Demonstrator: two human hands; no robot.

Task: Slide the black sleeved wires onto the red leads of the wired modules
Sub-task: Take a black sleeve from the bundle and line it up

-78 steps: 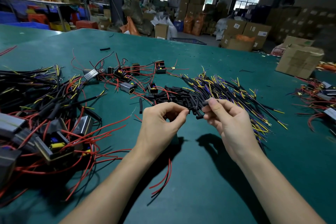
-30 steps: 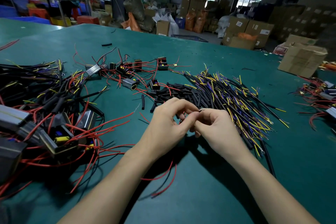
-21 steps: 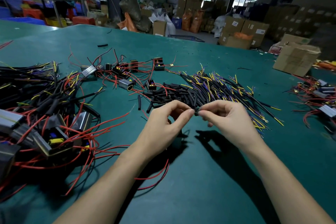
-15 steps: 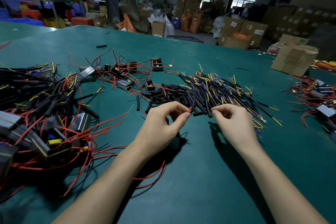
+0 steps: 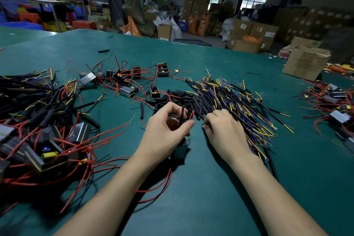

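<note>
1. Left hand (image 5: pixel 168 130): thumb and fingers curled, pinching a thin red lead (image 5: pixel 192 115) and a short black sleeve piece (image 5: pixel 182 113), both sticking up above the fingertips
2. Small grey wired module (image 5: pixel 180 151) sits on the green table mat (image 5: pixel 210 197) under the left palm, mostly hidden
3. Right hand (image 5: pixel 224 130): fingers curled down at the edge of the pile of black sleeved wires with yellow and purple ends (image 5: pixel 239 101); can't tell whether it grips one
4. Heap of finished modules with red leads (image 5: pixel 44 140) far left

The left hand (image 5: pixel 167 130) hides most of a module (image 5: pixel 180 151); the right hand's (image 5: pixel 226 130) fingertips are buried among sleeved wires (image 5: pixel 239 101).
</note>
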